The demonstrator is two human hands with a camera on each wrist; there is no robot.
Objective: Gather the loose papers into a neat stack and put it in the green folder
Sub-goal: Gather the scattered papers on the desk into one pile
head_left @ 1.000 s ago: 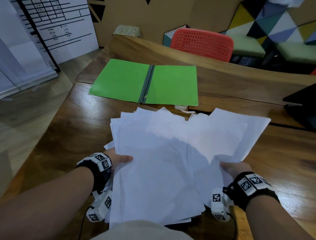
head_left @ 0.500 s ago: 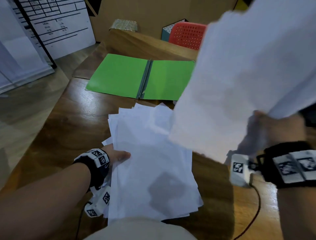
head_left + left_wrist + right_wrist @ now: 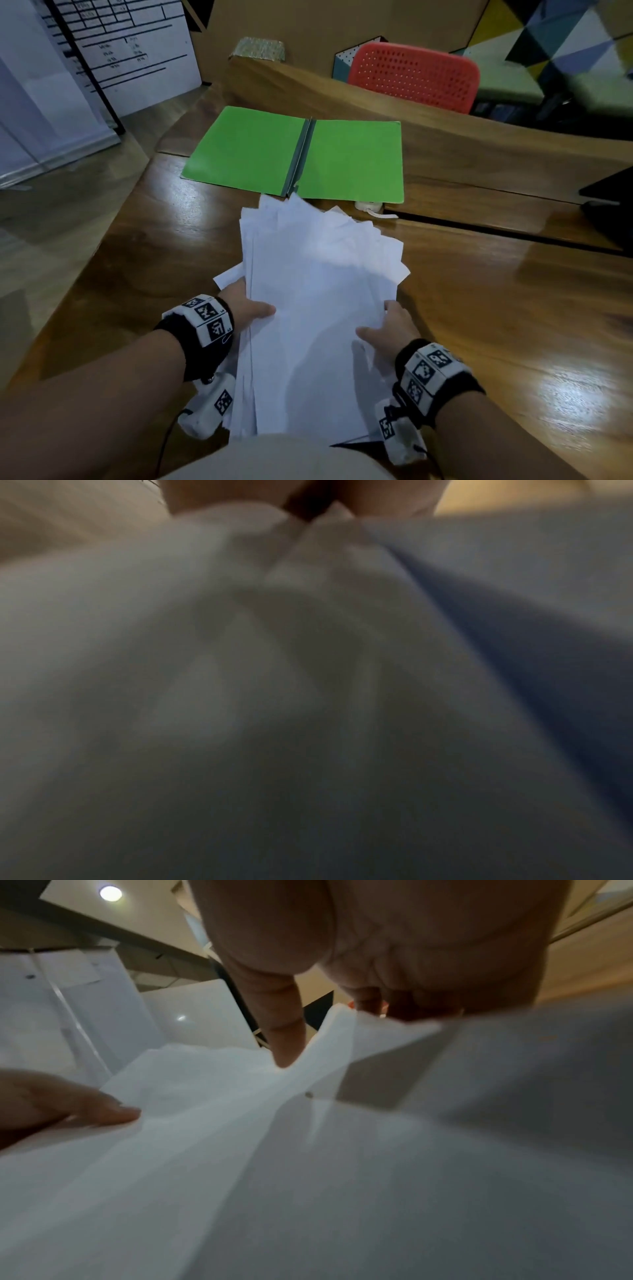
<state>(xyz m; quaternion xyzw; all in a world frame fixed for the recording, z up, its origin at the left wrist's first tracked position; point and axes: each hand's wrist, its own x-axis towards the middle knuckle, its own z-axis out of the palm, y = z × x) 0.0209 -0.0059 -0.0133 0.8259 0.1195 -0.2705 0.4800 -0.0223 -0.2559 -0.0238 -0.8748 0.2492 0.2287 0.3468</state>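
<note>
Head view: both hands grip the papers, no writing legible.

This looks like an office or shared workspace. A long, glossy brown wooden desk fills the centre of the head view, with a red perforated plastic chair back behind it at upper centre. At upper left stands a white board printed with a black-lined table. At upper right is a wall of coloured triangles. An open green card folder and white loose paper sheets lie on the desk.
</note>
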